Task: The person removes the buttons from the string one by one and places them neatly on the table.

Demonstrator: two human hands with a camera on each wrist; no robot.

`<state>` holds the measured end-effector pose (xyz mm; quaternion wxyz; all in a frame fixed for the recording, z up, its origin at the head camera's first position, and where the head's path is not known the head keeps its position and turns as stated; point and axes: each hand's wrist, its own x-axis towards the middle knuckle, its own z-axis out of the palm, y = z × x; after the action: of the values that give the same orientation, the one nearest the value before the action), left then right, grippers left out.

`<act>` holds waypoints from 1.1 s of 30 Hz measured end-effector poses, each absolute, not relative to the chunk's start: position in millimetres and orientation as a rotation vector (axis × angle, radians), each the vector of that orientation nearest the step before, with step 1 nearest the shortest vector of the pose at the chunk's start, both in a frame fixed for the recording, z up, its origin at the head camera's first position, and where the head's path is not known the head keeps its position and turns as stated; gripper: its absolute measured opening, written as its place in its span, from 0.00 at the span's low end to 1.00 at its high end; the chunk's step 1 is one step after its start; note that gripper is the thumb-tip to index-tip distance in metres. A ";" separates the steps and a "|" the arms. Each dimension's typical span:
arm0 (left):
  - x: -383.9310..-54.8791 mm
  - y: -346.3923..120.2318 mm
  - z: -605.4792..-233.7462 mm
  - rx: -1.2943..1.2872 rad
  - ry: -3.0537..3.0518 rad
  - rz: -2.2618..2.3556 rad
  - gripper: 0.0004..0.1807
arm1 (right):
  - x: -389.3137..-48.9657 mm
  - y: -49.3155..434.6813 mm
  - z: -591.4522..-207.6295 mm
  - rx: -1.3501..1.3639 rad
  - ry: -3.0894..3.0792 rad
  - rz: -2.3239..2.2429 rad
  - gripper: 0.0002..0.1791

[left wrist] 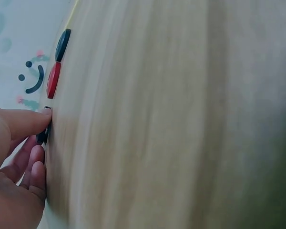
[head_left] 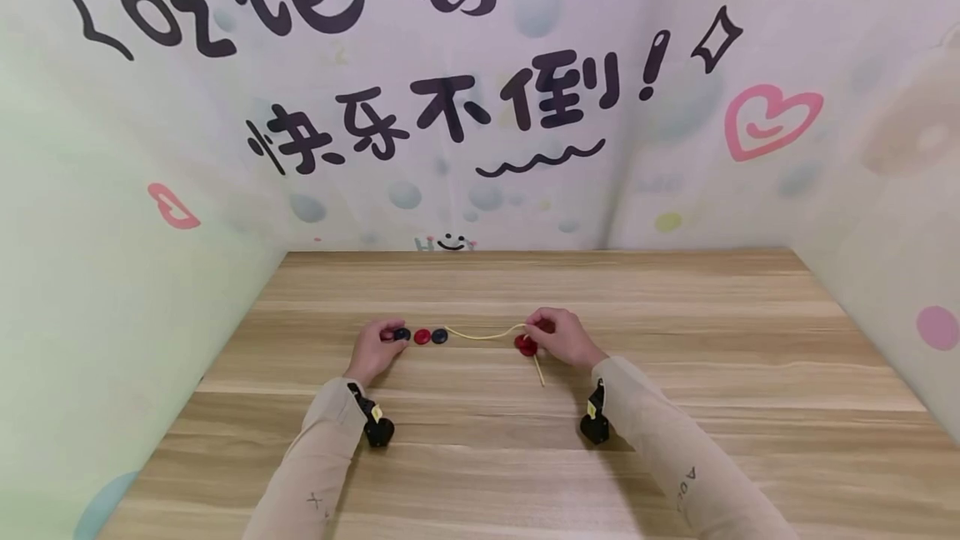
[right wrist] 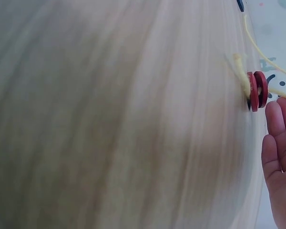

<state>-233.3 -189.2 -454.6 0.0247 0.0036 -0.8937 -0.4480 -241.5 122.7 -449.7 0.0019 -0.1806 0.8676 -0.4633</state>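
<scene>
In the head view, my left hand (head_left: 377, 349) pinches a black button (head_left: 402, 334) at the left end of a short row, with its thumb on the button in the left wrist view. To its right lie a red button (head_left: 422, 337) and another black button (head_left: 439, 337). A yellow cord (head_left: 480, 337) runs from beside this row to my right hand (head_left: 561, 335), whose fingertips pinch it. Close under those fingers, red buttons (right wrist: 259, 90) sit threaded on the cord, face to face. The cord's tail (head_left: 540, 371) sticks out below them.
The wooden tabletop (head_left: 480, 473) extends around both hands. At its back edge stands a printed wall hanging (head_left: 450, 207) with dark lettering. Each wrist carries a black camera (head_left: 379, 432) on a strap.
</scene>
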 end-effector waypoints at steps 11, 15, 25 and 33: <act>-234.8 -188.1 -454.5 0.058 -2.745 -1.464 0.20 | -242.4 121.3 -450.4 -0.571 2.711 -1.468 0.04; -234.4 -190.3 -454.4 0.040 -2.749 -1.477 0.20 | -242.8 120.5 -450.7 -0.564 2.706 -1.469 0.04; -234.6 -182.5 -444.6 0.014 -2.725 -1.517 0.21 | -243.0 119.7 -449.1 -0.566 2.708 -1.460 0.05; -232.2 -119.9 -437.8 -0.203 -2.594 -1.705 0.16 | -242.5 116.0 -448.1 -0.618 2.702 -1.474 0.05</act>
<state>-232.2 -119.9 -437.8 0.0153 -0.0651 -0.8338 -0.5480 -242.5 116.0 -448.1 0.0013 -0.1968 0.8607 -0.4695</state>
